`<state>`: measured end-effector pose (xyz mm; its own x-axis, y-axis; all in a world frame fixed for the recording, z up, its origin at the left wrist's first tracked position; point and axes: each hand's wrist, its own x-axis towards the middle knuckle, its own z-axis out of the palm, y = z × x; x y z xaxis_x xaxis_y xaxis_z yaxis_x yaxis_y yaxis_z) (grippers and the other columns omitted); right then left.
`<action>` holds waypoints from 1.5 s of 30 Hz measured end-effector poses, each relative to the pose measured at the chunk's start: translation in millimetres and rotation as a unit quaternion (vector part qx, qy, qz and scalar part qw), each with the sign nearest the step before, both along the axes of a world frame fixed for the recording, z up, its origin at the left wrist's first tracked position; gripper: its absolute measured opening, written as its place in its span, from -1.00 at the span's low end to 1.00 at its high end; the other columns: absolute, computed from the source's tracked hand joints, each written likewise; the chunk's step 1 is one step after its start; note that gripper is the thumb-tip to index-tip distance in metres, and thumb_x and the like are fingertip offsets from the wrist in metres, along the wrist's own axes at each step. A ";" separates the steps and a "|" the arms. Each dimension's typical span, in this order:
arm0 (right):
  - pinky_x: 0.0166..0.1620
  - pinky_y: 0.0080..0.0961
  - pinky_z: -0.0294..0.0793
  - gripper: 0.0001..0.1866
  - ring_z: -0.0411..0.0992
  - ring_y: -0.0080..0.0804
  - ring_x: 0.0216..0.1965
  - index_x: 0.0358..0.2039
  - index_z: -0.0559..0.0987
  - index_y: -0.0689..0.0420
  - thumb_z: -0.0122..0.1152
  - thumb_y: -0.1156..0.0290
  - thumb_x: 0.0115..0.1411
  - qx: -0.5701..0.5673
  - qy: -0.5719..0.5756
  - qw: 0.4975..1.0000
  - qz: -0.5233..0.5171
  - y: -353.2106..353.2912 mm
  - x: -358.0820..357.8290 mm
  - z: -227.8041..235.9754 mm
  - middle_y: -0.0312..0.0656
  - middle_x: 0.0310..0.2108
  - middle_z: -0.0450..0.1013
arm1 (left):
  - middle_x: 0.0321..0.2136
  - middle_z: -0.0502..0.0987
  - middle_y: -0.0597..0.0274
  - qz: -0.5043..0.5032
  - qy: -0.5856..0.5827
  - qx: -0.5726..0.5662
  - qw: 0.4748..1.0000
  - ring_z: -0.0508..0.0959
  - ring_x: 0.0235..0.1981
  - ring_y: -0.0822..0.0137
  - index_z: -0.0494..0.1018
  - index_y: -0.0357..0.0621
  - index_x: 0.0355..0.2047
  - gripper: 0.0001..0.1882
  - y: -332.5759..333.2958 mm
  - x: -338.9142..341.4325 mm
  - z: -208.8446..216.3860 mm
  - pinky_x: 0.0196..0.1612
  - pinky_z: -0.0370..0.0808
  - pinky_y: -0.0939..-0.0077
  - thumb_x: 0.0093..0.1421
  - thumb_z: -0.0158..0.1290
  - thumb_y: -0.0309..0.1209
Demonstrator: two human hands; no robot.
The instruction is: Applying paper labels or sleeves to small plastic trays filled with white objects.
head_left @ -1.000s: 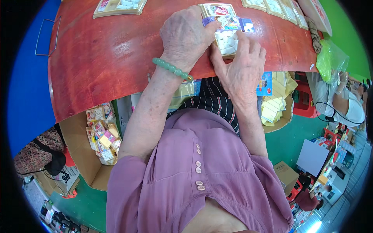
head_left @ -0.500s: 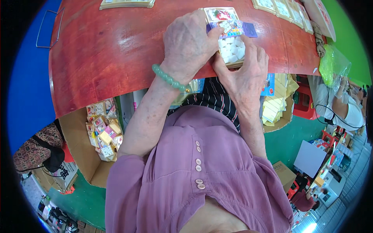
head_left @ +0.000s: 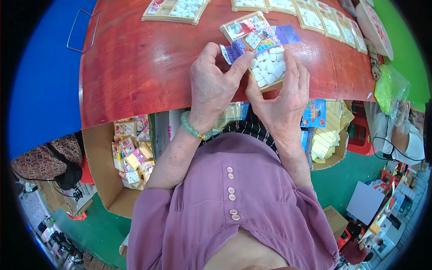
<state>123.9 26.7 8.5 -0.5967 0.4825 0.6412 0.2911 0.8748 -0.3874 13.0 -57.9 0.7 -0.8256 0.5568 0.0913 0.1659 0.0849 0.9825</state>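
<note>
A tan plastic tray [head_left: 273, 86] full of small white rounded pieces [head_left: 267, 67] lies tilted at the near edge of the red table. Across its middle sits a purple printed card band [head_left: 258, 39], its ends sticking out on both sides. My right hand [head_left: 285, 87] grips the tray's near part, thumb on the left side and fingers on the right. My left hand [head_left: 216, 83], below a green bead bracelet, is at the band's left flap. Its thumb tip touches the tray's left edge, while the forefinger stands apart from it beside the flap.
More filled trays [head_left: 310, 18] line the far right of the red table [head_left: 144, 67]; another tray [head_left: 176, 10] is at the far left. Below the edge, a cardboard box [head_left: 105, 168] holds small packs, and another holds yellow cards [head_left: 326, 139]. A person sits at right.
My left hand has drawn back left and down from the tray, uncovering the band's left flap. The tray has turned slightly in my right hand. The whole view has shifted, showing more trays.
</note>
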 end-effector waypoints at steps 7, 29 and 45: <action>-0.05 -0.26 0.42 -0.25 0.39 -0.06 -0.10 0.04 0.34 0.35 0.43 0.45 -0.22 0.006 0.025 1.000 0.013 -5.2 -1.8 7.3 0.07 -0.10 0.38 | -0.45 0.55 0.30 0.007 -0.263 0.234 0.936 0.49 -0.45 0.61 0.39 -0.22 -0.43 -0.77 0.3 2.1 -3.8 -0.38 0.44 0.68 0.06 0.26 -0.47; -0.08 -0.45 0.41 -0.60 0.44 -0.38 -0.21 -0.17 0.51 0.23 0.40 0.51 -0.06 -0.232 0.046 0.971 0.035 2.0 8.2 28.6 -0.19 -0.24 0.48 | -0.47 0.50 0.42 -0.043 -0.128 0.192 0.972 0.43 -0.49 0.70 0.38 -0.20 -0.35 -0.78 -26.8 21.4 7.4 -0.42 0.40 0.77 0.04 0.22 -0.58; -0.23 -0.68 0.51 -0.77 0.51 -0.63 -0.30 -0.12 0.52 0.28 0.13 0.45 0.25 -0.693 0.181 0.666 0.210 8.0 13.3 8.8 -0.20 -0.28 0.56 | -0.43 0.49 0.39 -0.132 -0.126 0.195 0.964 0.44 -0.44 0.69 0.39 -0.22 -0.30 -0.72 -35.4 8.7 1.5 -0.36 0.42 0.78 0.01 0.25 -0.61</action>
